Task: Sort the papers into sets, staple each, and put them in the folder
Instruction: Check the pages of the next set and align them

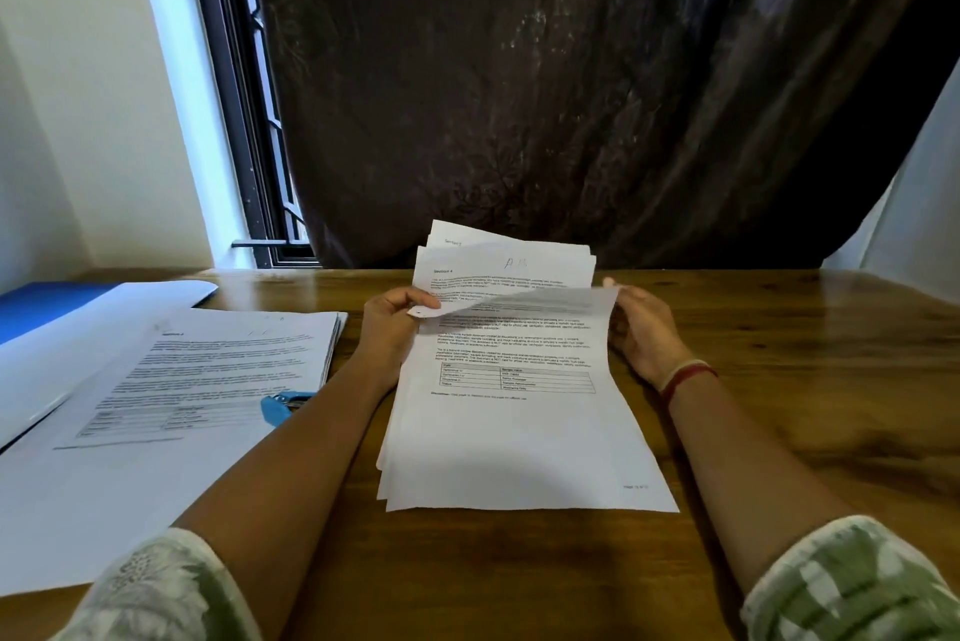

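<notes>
My left hand pinches one upper corner of the top sheet and my right hand curls round the other, folding it toward me over the stack of papers on the table (second pile, blue stapler and blue folder lie left).

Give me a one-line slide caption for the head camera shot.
Left hand and right hand grip a stack of papers on the table, blue stapler and folder at left.

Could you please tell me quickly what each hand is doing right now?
Left hand: pinching the top sheet.
Right hand: holding the same sheet's edge.
</notes>
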The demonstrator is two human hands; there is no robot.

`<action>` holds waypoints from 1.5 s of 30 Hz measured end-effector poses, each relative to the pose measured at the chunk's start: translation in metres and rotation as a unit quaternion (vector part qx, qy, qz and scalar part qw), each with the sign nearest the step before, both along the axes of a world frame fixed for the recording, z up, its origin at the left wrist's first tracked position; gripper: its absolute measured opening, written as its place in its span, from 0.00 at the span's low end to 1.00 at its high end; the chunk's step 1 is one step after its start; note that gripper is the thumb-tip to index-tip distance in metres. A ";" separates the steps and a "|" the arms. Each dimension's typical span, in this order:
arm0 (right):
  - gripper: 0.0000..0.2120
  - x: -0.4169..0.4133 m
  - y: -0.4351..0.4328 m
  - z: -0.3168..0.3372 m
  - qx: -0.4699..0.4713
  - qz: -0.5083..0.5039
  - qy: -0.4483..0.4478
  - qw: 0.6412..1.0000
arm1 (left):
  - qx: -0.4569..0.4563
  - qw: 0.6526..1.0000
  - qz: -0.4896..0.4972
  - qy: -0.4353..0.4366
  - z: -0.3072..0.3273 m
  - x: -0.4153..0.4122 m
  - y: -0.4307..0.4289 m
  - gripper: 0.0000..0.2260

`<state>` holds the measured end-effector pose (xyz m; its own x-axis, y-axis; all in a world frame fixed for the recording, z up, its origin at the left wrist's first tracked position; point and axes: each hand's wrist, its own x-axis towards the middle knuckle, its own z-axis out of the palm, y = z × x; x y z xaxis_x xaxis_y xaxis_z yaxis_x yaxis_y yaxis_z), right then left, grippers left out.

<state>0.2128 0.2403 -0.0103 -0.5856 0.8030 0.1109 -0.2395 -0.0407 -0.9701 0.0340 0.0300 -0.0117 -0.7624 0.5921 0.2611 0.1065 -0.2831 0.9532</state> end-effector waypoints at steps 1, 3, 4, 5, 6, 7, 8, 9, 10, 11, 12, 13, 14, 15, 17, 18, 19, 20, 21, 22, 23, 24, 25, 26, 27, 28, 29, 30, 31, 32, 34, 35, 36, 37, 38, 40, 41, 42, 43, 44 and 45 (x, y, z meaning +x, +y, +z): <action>0.04 -0.001 0.002 -0.002 0.019 -0.027 0.000 0.999 | 0.002 1.000 -0.004 -0.006 0.001 0.001 -0.001 0.10; 0.12 -0.001 0.005 -0.004 0.033 -0.041 -0.005 0.999 | -0.001 1.000 -0.001 -0.010 0.002 0.002 -0.001 0.10; 0.16 0.000 0.004 -0.004 0.029 -0.031 -0.008 0.999 | -0.001 1.000 -0.002 -0.015 0.002 0.001 0.000 0.12; 0.18 0.000 0.003 -0.003 0.025 -0.012 -0.015 1.000 | 0.000 1.000 -0.006 -0.025 0.002 0.000 0.001 0.15; 0.17 -0.001 0.000 -0.002 0.026 0.012 -0.022 0.999 | -0.001 0.999 -0.008 -0.036 0.002 -0.002 0.001 0.19; 0.14 -0.001 -0.002 -0.002 0.029 0.031 -0.030 0.999 | -0.006 0.999 -0.006 -0.043 0.002 -0.003 0.002 0.21; 0.12 -0.002 -0.003 -0.002 0.032 0.041 -0.036 0.998 | -0.014 0.999 -0.001 -0.046 0.001 -0.005 0.003 0.23; 0.09 -0.003 -0.006 -0.001 0.036 0.039 -0.037 0.998 | -0.019 0.999 0.003 -0.048 0.000 -0.007 0.003 0.23; 0.07 -0.003 -0.008 -0.001 0.039 0.032 -0.034 0.998 | -0.024 0.998 0.005 -0.050 -0.001 -0.009 0.004 0.23; 0.05 -0.003 -0.008 0.000 0.040 0.025 -0.030 0.998 | -0.026 0.998 0.005 -0.052 -0.001 -0.009 0.004 0.22; 0.05 -0.003 -0.008 0.000 0.038 0.018 -0.025 0.999 | -0.028 0.998 0.004 -0.053 -0.002 -0.010 0.005 0.22; 0.05 -0.002 -0.008 0.000 0.038 0.013 -0.025 0.999 | -0.030 0.998 0.001 -0.053 -0.002 -0.011 0.005 0.21; 0.04 -0.002 -0.008 0.000 0.039 0.007 -0.026 0.999 | -0.033 0.998 -0.002 -0.054 -0.003 -0.011 0.005 0.21; 0.04 -0.002 -0.008 0.000 0.039 0.000 -0.027 0.999 | -0.034 0.998 -0.002 -0.057 -0.003 -0.011 0.005 0.20; 0.04 -0.002 -0.007 -0.002 0.035 -0.018 -0.031 0.999 | -0.037 0.997 0.000 -0.064 -0.003 -0.011 0.005 0.20; 0.03 -0.002 -0.007 -0.002 0.034 -0.026 -0.034 0.999 | -0.038 0.997 -0.001 -0.064 -0.003 -0.011 0.005 0.19; 0.03 -0.002 -0.007 -0.002 0.030 -0.032 -0.035 0.998 | -0.038 0.997 -0.002 -0.065 -0.003 -0.012 0.006 0.19; 0.03 -0.001 -0.007 -0.001 0.026 -0.036 -0.035 0.998 | -0.037 0.997 -0.001 -0.066 -0.003 -0.012 0.005 0.19; 0.04 0.000 -0.007 -0.001 0.024 -0.039 -0.034 0.998 | -0.037 0.997 0.002 -0.070 -0.004 -0.012 0.005 0.18; 0.03 0.000 -0.007 0.000 0.022 -0.039 -0.031 0.999 | -0.037 0.996 0.006 -0.078 -0.003 -0.012 0.005 0.15; 0.03 -0.001 -0.006 -0.001 0.019 -0.040 -0.028 0.999 | -0.038 0.995 0.007 -0.089 -0.002 -0.011 0.005 0.11; 0.02 -0.001 -0.006 -0.001 0.018 -0.043 -0.027 0.999 | -0.038 0.995 0.003 -0.097 -0.001 -0.009 0.004 0.07; 0.03 -0.001 -0.007 0.000 0.019 -0.050 -0.027 0.998 | -0.035 0.994 -0.003 -0.099 0.000 -0.006 0.004 0.05; 0.04 -0.002 -0.009 0.000 0.026 -0.062 -0.026 0.997 | -0.029 0.995 -0.007 -0.093 0.001 -0.003 0.003 0.05; 0.05 -0.002 -0.010 0.001 0.036 -0.076 -0.026 0.996 | -0.023 0.996 -0.006 -0.082 0.002 -0.001 0.002 0.06; 0.06 -0.002 -0.011 0.001 0.054 -0.089 -0.026 0.994 | -0.021 0.998 -0.004 -0.067 0.003 0.001 0.001 0.08; 0.07 -0.002 -0.013 0.002 0.072 -0.099 -0.028 0.992 | -0.024 0.998 -0.004 -0.055 0.003 0.002 0.001 0.09; 0.07 -0.002 -0.015 0.004 0.082 -0.110 -0.032 0.990 | -0.031 0.998 0.000 -0.047 0.002 0.003 0.000 0.10; 0.08 -0.002 -0.016 0.005 0.085 -0.120 -0.032 0.989 | -0.038 0.998 0.005 -0.043 0.002 0.002 0.000 0.12; 0.08 -0.003 -0.016 0.006 0.082 -0.130 -0.026 0.988 | -0.044 0.998 0.012 -0.045 0.002 0.001 0.000 0.12; 0.08 -0.002 -0.019 0.010 0.066 -0.160 -0.001 0.985 | -0.051 0.997 0.023 -0.047 0.001 0.000 0.000 0.12; 0.07 0.001 -0.020 0.013 0.065 -0.184 0.000 0.981 | -0.054 0.997 0.028 -0.043 0.002 0.000 0.000 0.12; 0.07 0.003 -0.018 0.014 0.072 -0.208 -0.011 0.975 | -0.056 0.997 0.032 -0.043 0.002 0.000 0.000 0.12; 0.08 0.005 -0.015 0.014 0.075 -0.221 -0.031 0.972 | -0.058 0.997 0.036 -0.044 0.002 0.000 -0.001 0.12; 0.07 0.008 -0.011 0.016 0.072 -0.213 -0.057 0.973 | -0.057 0.997 0.038 -0.046 0.002 0.000 -0.001 0.11; 0.07 0.015 -0.010 0.025 0.060 -0.119 -0.150 0.980 | -0.057 0.997 0.037 -0.048 0.002 0.000 -0.001 0.11; 0.08 0.019 -0.008 0.028 0.059 -0.058 -0.207 0.975 | -0.058 0.997 0.036 -0.047 0.003 0.001 -0.002 0.11; 0.09 0.024 -0.007 0.029 0.060 -0.015 -0.243 0.968 | -0.059 0.996 0.037 -0.048 0.002 0.001 -0.002 0.11; 0.09 0.029 -0.007 0.032 0.064 0.000 -0.264 0.962 | -0.062 0.996 0.038 -0.046 0.004 0.003 -0.003 0.10; 0.09 0.033 -0.007 0.032 0.072 -0.013 -0.278 0.958 | -0.069 0.995 0.046 -0.047 0.002 0.002 -0.003 0.09; 0.08 0.035 -0.005 0.033 0.097 -0.053 -0.290 0.951 | -0.077 0.995 0.053 -0.045 0.000 0.002 -0.005 0.08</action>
<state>0.2482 0.2354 0.0232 -0.5103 0.8583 -0.0543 0.3459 0.1470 -0.9267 0.0358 0.0255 -0.0112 -0.8387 0.5349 0.1027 0.0412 -0.1257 0.9912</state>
